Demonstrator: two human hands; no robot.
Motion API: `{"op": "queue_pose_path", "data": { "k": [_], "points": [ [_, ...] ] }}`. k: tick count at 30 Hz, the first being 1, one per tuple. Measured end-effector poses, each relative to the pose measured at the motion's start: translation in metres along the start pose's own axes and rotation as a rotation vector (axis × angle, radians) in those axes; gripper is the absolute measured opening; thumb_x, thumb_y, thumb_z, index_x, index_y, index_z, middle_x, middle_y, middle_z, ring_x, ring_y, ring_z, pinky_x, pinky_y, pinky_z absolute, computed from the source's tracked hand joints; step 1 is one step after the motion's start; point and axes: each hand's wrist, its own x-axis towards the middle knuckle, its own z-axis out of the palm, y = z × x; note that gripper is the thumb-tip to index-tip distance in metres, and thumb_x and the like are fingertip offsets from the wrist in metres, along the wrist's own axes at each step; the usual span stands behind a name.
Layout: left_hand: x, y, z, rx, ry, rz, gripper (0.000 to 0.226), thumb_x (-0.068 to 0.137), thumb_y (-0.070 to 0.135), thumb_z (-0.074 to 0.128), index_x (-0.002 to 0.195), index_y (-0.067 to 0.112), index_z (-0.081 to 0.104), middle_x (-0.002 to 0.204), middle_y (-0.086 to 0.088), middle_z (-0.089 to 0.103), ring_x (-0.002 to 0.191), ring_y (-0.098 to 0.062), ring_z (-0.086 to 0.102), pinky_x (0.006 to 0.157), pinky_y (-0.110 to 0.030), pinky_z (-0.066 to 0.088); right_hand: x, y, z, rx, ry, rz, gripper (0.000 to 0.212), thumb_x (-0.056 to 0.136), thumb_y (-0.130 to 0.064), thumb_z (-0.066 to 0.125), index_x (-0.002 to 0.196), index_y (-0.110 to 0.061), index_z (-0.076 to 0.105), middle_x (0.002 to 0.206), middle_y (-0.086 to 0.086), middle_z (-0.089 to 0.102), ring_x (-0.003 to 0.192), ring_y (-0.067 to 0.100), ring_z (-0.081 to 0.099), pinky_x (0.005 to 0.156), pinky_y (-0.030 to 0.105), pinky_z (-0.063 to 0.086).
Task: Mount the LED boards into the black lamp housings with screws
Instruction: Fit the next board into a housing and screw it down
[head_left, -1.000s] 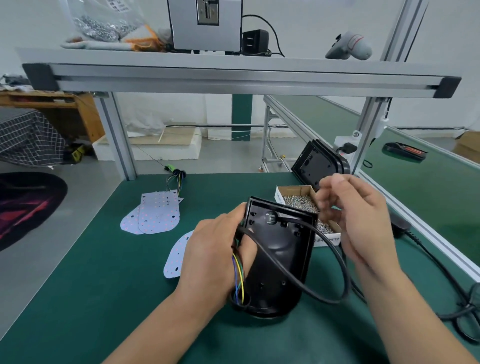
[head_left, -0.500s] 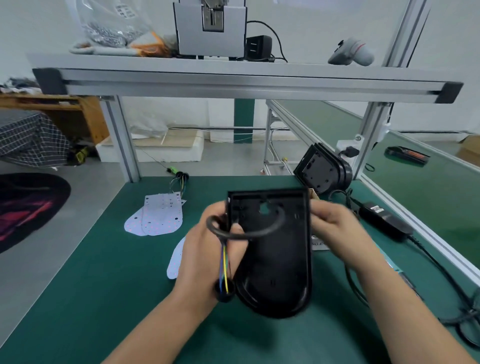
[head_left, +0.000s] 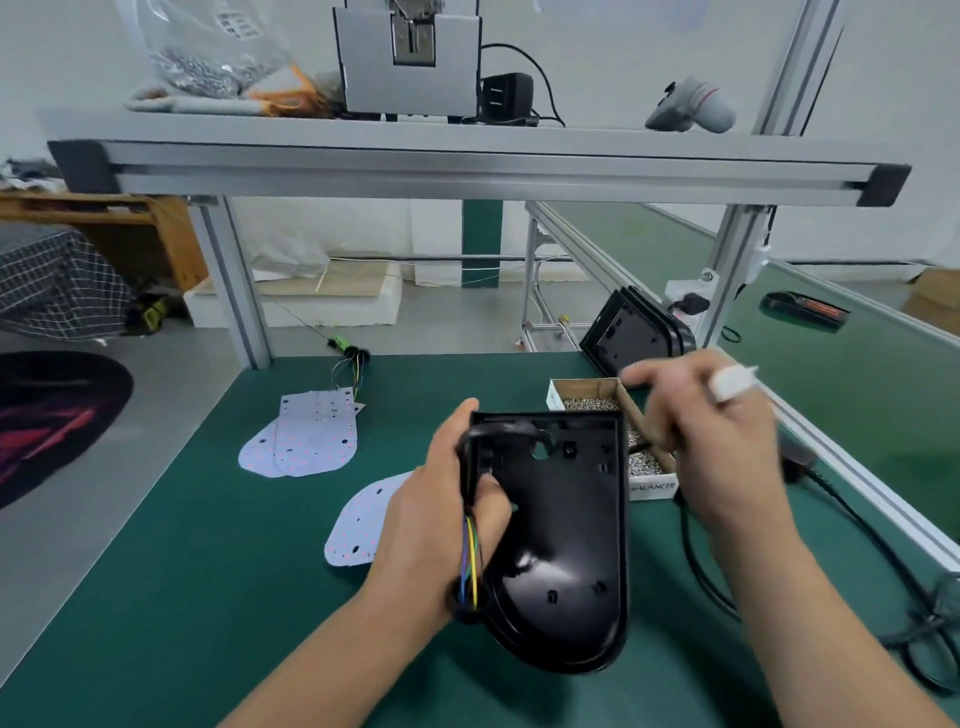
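Observation:
A black lamp housing is lifted off the green mat, its inner side facing me. My left hand grips its left edge together with a black cable and its coloured wires. Blurred by motion, my right hand hovers above the cardboard screw box with curled fingers around a small white object. White LED boards lie on the mat: a stack at the left and a single board partly behind my left hand.
A second black housing leans against the frame post at the back right. Black power cables trail along the mat's right side. An aluminium shelf beam crosses overhead, carrying a grey box and a white tool.
My right hand let go of the housing's right edge and rose above the screw box, now with a white object. The housing tilted slightly; the cable sits tighter along its left edge.

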Motion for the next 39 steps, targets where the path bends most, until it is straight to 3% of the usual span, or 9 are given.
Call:
{"op": "queue_pose_path", "data": {
  "k": [3, 6, 9, 11, 13, 18, 23, 28, 39],
  "points": [
    [0.002, 0.006, -0.006, -0.203, 0.017, -0.064, 0.041, 0.102, 0.041, 0.054, 0.063, 0.054, 0.057, 0.068, -0.014, 0.032, 0.064, -0.026, 0.028, 0.051, -0.021, 0.04, -0.014, 0.002, 0.017, -0.268, -0.51, 0.167, 0.019, 0.094, -0.016, 0.067, 0.11, -0.01, 0.076, 0.09, 0.027, 0.066, 0.078, 0.018, 0.059, 0.064, 0.042, 0.055],
    [0.003, 0.006, -0.009, -0.2, 0.001, -0.056, 0.053, 0.107, 0.037, 0.052, 0.057, 0.057, 0.054, 0.071, -0.025, 0.03, 0.062, -0.03, 0.023, 0.044, -0.021, 0.035, -0.027, 0.004, 0.034, -0.324, -0.68, 0.221, 0.015, 0.09, -0.006, 0.073, 0.105, -0.006, 0.075, 0.104, 0.028, 0.071, 0.1, 0.033, 0.074, 0.084, 0.063, 0.057],
    [-0.003, 0.007, -0.009, -0.14, 0.007, 0.001, 0.016, 0.094, 0.043, 0.061, 0.104, 0.036, 0.07, 0.063, -0.009, 0.049, 0.052, -0.022, 0.037, 0.062, -0.028, 0.047, -0.026, 0.001, 0.036, -0.255, -0.607, 0.252, 0.019, 0.087, -0.029, 0.074, 0.104, -0.021, 0.078, 0.105, 0.004, 0.08, 0.093, 0.022, 0.075, 0.081, 0.048, 0.059],
    [-0.001, 0.003, -0.011, -0.052, 0.014, 0.035, 0.068, 0.082, 0.054, 0.06, 0.138, 0.018, 0.048, 0.064, 0.011, 0.055, 0.055, -0.018, 0.047, 0.073, -0.039, 0.045, -0.02, 0.004, 0.032, -0.172, -0.498, 0.326, 0.019, 0.085, -0.03, 0.072, 0.098, -0.018, 0.08, 0.098, 0.006, 0.079, 0.081, 0.026, 0.074, 0.069, 0.042, 0.06],
    [-0.004, 0.001, -0.01, 0.195, 0.074, 0.217, 0.07, 0.087, 0.042, 0.059, 0.153, 0.044, 0.034, 0.087, 0.014, 0.065, 0.074, -0.011, 0.062, 0.082, -0.036, 0.051, -0.015, 0.009, 0.031, 0.006, -0.337, 0.458, 0.013, 0.073, -0.022, 0.075, 0.085, -0.016, 0.076, 0.084, 0.009, 0.072, 0.063, 0.02, 0.065, 0.053, 0.029, 0.05],
    [-0.004, 0.002, -0.008, 0.361, 0.056, 0.294, 0.083, 0.098, 0.025, 0.065, 0.162, 0.045, 0.015, 0.121, 0.028, 0.061, 0.105, -0.005, 0.063, 0.092, -0.033, 0.052, -0.014, 0.018, 0.038, 0.254, -0.208, 0.623, 0.028, 0.077, -0.026, 0.078, 0.098, -0.008, 0.075, 0.083, 0.014, 0.064, 0.068, 0.025, 0.061, 0.06, 0.031, 0.051],
    [0.002, -0.002, -0.009, 0.626, -0.072, 0.38, 0.087, 0.097, 0.019, 0.06, 0.168, 0.024, 0.011, 0.147, 0.001, 0.054, 0.123, -0.027, 0.055, 0.103, -0.044, 0.045, -0.011, 0.016, 0.036, 0.267, -0.099, 0.488, 0.019, 0.106, -0.025, 0.06, 0.1, -0.013, 0.073, 0.069, 0.005, 0.062, 0.046, 0.014, 0.049, 0.039, 0.023, 0.038],
    [-0.004, 0.001, -0.012, 0.441, -0.235, 0.342, 0.09, 0.081, 0.013, 0.043, 0.16, 0.045, 0.015, 0.124, 0.03, 0.056, 0.118, -0.014, 0.048, 0.106, -0.028, 0.041, -0.009, 0.016, 0.034, 0.304, 0.04, 0.488, 0.027, 0.101, -0.021, 0.066, 0.117, 0.0, 0.072, 0.104, 0.021, 0.073, 0.085, 0.03, 0.068, 0.079, 0.04, 0.059],
    [0.006, -0.013, -0.017, 0.009, -0.486, 0.215, 0.096, 0.081, -0.003, 0.039, 0.163, 0.04, 0.012, 0.159, 0.025, 0.046, 0.152, -0.002, 0.035, 0.126, -0.032, 0.027, -0.023, 0.007, 0.045, 0.486, 0.099, 0.531, 0.021, 0.085, -0.007, 0.066, 0.069, -0.02, 0.069, 0.071, 0.003, 0.064, 0.063, 0.021, 0.06, 0.062, 0.031, 0.052]
  ]
}}
